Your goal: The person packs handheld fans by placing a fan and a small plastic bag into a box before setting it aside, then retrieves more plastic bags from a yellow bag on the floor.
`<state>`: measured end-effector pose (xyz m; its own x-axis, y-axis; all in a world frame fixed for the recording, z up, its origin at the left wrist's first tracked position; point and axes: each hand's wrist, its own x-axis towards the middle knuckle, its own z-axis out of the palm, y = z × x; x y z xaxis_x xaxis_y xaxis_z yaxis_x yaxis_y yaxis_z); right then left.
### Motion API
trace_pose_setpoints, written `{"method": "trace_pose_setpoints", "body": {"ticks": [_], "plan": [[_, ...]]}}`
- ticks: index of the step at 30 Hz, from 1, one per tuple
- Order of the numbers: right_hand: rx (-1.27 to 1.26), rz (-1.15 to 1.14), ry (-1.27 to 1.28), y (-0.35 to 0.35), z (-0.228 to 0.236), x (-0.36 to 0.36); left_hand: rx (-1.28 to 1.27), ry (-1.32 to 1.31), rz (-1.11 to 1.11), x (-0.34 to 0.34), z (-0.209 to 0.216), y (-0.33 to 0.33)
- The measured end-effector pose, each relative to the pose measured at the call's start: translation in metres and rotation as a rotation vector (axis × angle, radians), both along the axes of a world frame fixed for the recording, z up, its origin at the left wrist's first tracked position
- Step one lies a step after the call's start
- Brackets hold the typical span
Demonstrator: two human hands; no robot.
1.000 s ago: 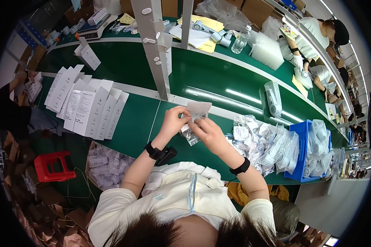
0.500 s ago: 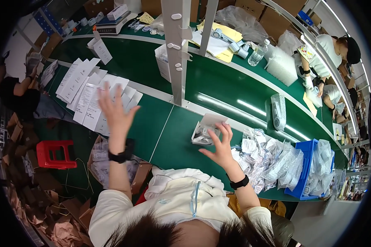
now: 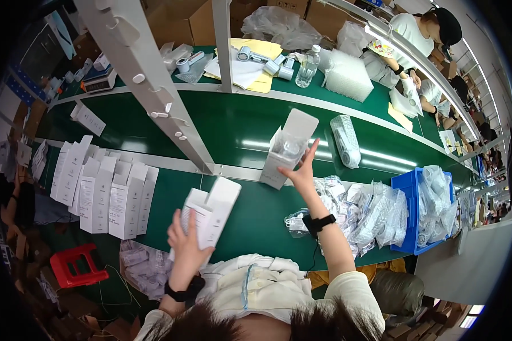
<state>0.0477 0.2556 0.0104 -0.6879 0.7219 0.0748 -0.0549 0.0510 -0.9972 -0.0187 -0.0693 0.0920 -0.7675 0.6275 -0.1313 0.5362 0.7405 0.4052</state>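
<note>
My left hand (image 3: 189, 247) grips a tall white carton (image 3: 221, 211) with its top flap up, held tilted over the near green tabletop. In front of me, at the rail by the green belt, my right hand (image 3: 303, 173) has its thumb on the front of another open white carton (image 3: 275, 170) and its fingers along the right side. Inside that carton shows a clear-wrapped item (image 3: 290, 145); its kind I cannot make out. Several more open white cartons (image 3: 122, 199) stand in rows on the tabletop to the left.
Clear-bagged parts (image 3: 352, 213) are heaped on the right beside a blue bin (image 3: 405, 219). A bubble-wrapped item (image 3: 345, 142) lies on the belt (image 3: 233, 113). A slanted metal post (image 3: 148, 85) rises ahead. A red stool (image 3: 77, 267) stands lower left. Other people work at upper right and far left.
The view has shifted. My left hand, empty and raised before, now holds a white carton. My right hand has closed in on the open carton, which has moved up to the belt's rail.
</note>
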Motion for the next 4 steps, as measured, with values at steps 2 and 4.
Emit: {"method": "trace_pose_setpoints", "body": {"ticks": [2, 4], "plan": [[0.236, -0.059, 0.013, 0.041, -0.011, -0.018, -0.031, 0.026, -0.064, 0.016, -0.044, 0.026], [0.279, -0.065, -0.039, 0.066, -0.019, -0.028, -0.112, -0.063, -0.189, 0.016, -0.071, 0.044]]}}
